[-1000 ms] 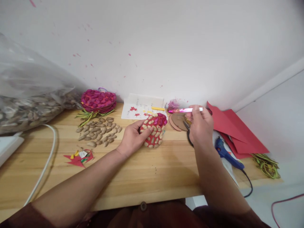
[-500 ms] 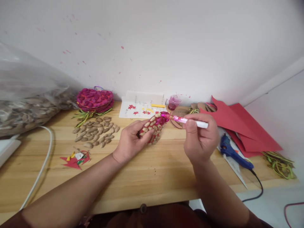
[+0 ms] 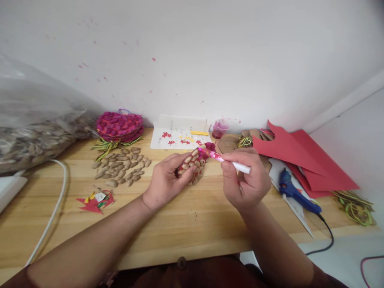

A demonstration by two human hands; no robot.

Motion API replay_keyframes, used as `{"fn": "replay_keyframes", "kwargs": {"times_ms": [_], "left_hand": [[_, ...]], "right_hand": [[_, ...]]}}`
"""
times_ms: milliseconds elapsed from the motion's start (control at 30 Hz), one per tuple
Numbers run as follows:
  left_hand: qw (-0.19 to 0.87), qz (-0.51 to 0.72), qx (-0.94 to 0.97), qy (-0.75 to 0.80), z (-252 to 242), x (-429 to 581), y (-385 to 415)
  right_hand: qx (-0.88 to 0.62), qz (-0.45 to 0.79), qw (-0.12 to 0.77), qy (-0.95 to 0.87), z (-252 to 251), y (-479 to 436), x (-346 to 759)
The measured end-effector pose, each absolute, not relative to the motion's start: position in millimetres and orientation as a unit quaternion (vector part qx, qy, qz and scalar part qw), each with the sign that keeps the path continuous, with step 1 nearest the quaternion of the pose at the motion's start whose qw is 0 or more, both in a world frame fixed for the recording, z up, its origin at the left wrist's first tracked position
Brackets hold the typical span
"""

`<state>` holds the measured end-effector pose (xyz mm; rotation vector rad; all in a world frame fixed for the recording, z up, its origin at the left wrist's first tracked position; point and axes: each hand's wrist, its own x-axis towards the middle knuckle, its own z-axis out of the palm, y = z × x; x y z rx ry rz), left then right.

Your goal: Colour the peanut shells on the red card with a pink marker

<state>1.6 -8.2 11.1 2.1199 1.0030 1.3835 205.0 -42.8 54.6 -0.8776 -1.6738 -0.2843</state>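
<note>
My left hand (image 3: 164,180) grips a red disc covered with tan nutshells (image 3: 194,163) and holds it tilted just above the wooden table (image 3: 180,216). A patch at the disc's top is painted pink. My right hand (image 3: 244,182) pinches a white-handled brush with a pink tip (image 3: 225,159). The brush tip touches the upper right part of the disc. A small cup of pink paint (image 3: 220,129) stands behind, near the wall.
Loose nutshells (image 3: 121,167) lie at left, with a stack of pink-painted discs (image 3: 119,125) and a clear bag of shells (image 3: 36,128) behind. White paper with red stars (image 3: 180,136), red sheets (image 3: 300,160), a blue glue gun (image 3: 297,192), and cardboard circles (image 3: 229,142) lie to the right.
My right hand brought the brush from the paint cup area down to the disc. My left hand lifted and tilted the disc off the table.
</note>
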Motion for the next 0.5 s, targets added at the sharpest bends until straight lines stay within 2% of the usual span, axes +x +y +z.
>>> {"fn": "replay_keyframes", "kwargs": {"times_ms": [500], "left_hand": [[0.258,0.497,0.738,0.376,12.8,2.7,-9.7]], "right_hand": [[-0.376,-0.119,0.572,-0.719,54.1,-42.4,206.3]]}}
